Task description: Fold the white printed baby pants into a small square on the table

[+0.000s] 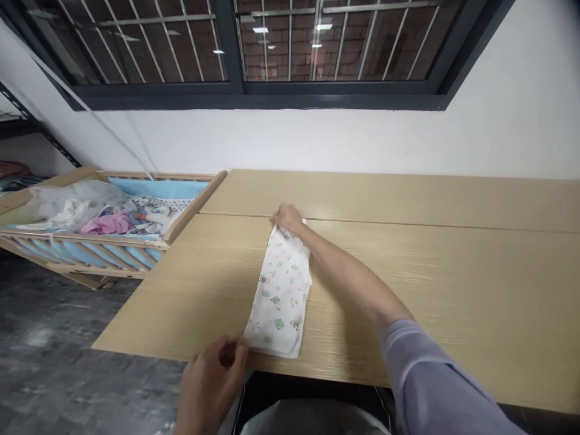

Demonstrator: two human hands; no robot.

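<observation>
Light wood-grain table [408,284], two boards, seam running across. Folded baby cloth [280,293] lies mid-table, a long narrow strip from the seam to the front edge, white with small green and pink prints, lightly creased. Left hand [211,386] at the near end, fingers closed on the corner. Right hand [287,217] on the far end, fingers curled, grip unclear. Wooden crib [81,237] sits beyond the table's left edge.
</observation>
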